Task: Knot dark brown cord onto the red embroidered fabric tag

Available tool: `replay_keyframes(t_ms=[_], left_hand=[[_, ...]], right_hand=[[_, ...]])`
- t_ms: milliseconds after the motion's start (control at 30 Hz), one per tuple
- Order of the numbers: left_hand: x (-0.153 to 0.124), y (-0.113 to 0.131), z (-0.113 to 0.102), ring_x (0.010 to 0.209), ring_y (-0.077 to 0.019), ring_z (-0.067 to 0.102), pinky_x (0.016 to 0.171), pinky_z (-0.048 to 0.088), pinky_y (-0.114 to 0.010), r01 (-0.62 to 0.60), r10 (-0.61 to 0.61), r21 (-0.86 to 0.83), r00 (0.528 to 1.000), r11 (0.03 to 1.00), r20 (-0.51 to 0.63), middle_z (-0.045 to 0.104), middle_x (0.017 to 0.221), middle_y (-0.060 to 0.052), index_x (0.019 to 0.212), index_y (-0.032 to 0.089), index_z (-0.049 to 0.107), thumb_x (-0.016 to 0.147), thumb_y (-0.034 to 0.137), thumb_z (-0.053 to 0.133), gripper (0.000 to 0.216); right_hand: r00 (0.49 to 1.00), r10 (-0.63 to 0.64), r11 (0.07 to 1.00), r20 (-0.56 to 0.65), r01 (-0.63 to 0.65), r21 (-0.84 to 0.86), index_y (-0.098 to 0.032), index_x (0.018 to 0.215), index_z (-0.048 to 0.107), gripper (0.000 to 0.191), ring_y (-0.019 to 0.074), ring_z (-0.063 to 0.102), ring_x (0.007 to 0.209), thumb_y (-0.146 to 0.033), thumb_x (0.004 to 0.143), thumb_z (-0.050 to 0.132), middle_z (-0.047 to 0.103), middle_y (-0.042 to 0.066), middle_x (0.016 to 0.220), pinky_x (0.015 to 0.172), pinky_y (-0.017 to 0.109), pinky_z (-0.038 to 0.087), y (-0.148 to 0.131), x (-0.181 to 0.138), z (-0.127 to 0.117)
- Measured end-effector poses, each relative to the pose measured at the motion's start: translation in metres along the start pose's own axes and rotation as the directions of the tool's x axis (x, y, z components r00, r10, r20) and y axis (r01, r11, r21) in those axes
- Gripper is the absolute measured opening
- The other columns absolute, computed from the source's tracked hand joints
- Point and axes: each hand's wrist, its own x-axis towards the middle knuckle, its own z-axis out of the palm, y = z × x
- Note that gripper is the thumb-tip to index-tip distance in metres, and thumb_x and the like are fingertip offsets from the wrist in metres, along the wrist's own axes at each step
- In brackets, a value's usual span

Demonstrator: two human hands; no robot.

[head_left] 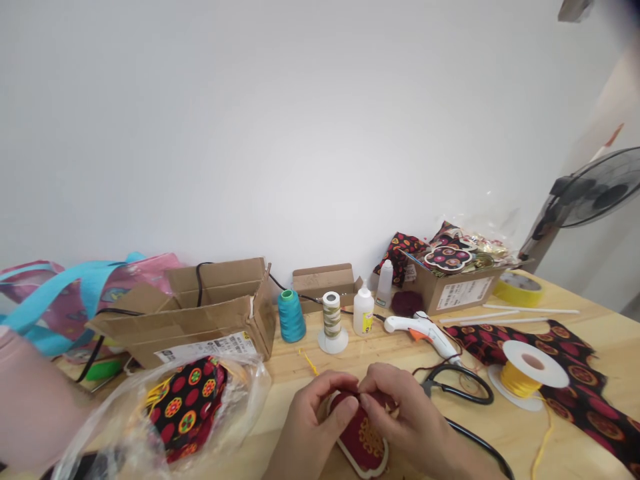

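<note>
Low in the middle of the view, both my hands pinch a small dark red fabric pouch [364, 440] with a gold emblem and a white edge. It lies on the wooden table [300, 363]. My left hand [313, 427] grips the pouch's top left, fingers curled. My right hand [410, 417] is closed on its top right, thumb and fingers pressed together. Whether a needle or thread is between the fingers, I cannot make out.
Black scissors [457, 387], a white glue gun [425, 331], a yellow cord spool [530, 373] and patterned fabric [575, 373] lie right. Teal thread cone [291, 317], thread spool [331, 320], glue bottle [363, 310] stand behind. Cardboard boxes [200, 313], a plastic bag of fabric [185, 400] sit left.
</note>
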Motion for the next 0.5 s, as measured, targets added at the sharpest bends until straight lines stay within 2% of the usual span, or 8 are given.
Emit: replay_keyframes(t_ms=[200, 333, 400, 500], left_hand=[[0.000, 0.007, 0.002, 0.074, -0.0168, 0.056, 0.070, 0.042, -0.025, -0.074, 0.085, 0.210, 0.996, 0.975, -0.041, 0.061, 0.074, -0.002, 0.070, 0.018, 0.063, 0.071, 0.018, 0.056, 0.007], [-0.002, 0.005, 0.005, 0.064, -0.0142, 0.052, 0.062, 0.040, -0.023, -0.044, 0.073, 0.336, 0.995, 0.941, -0.075, 0.056, 0.064, 0.001, 0.063, 0.018, 0.056, 0.067, 0.012, 0.052, 0.008], [-0.002, 0.003, 0.007, 0.060, -0.0134, 0.049, 0.058, 0.038, -0.023, 0.003, 0.030, 0.338, 0.995, 0.941, -0.091, 0.052, 0.060, 0.002, 0.062, 0.018, 0.052, 0.065, 0.010, 0.049, 0.009], [0.000, 0.000, 0.011, 0.058, -0.0125, 0.046, 0.055, 0.037, -0.023, 0.066, -0.046, 0.222, 0.994, 0.973, -0.094, 0.050, 0.059, 0.003, 0.063, 0.017, 0.049, 0.064, 0.011, 0.048, 0.007]], right_hand=[[0.998, -0.055, 0.995, -0.007, 0.054, -0.088, -0.018, 0.065, 0.053, 0.012, 0.0104, 0.046, 0.054, -0.012, 0.072, 0.045, 0.051, -0.002, 0.057, 0.051, 0.021, 0.033, 0.000, 0.001, 0.000], [0.994, -0.107, 0.977, 0.004, 0.105, -0.186, -0.018, 0.056, 0.051, 0.015, 0.0115, 0.045, 0.053, -0.008, 0.065, 0.044, 0.050, -0.001, 0.054, 0.048, 0.021, 0.031, -0.001, 0.001, 0.003], [0.992, -0.125, 0.967, -0.006, 0.121, -0.224, -0.018, 0.053, 0.050, 0.016, 0.0116, 0.044, 0.052, -0.007, 0.063, 0.043, 0.049, 0.000, 0.053, 0.047, 0.021, 0.030, -0.001, 0.001, 0.006], [0.991, -0.127, 0.967, -0.048, 0.113, -0.229, -0.017, 0.051, 0.049, 0.016, 0.0111, 0.044, 0.050, -0.007, 0.062, 0.043, 0.048, 0.000, 0.051, 0.046, 0.021, 0.029, -0.001, 0.000, 0.011]])
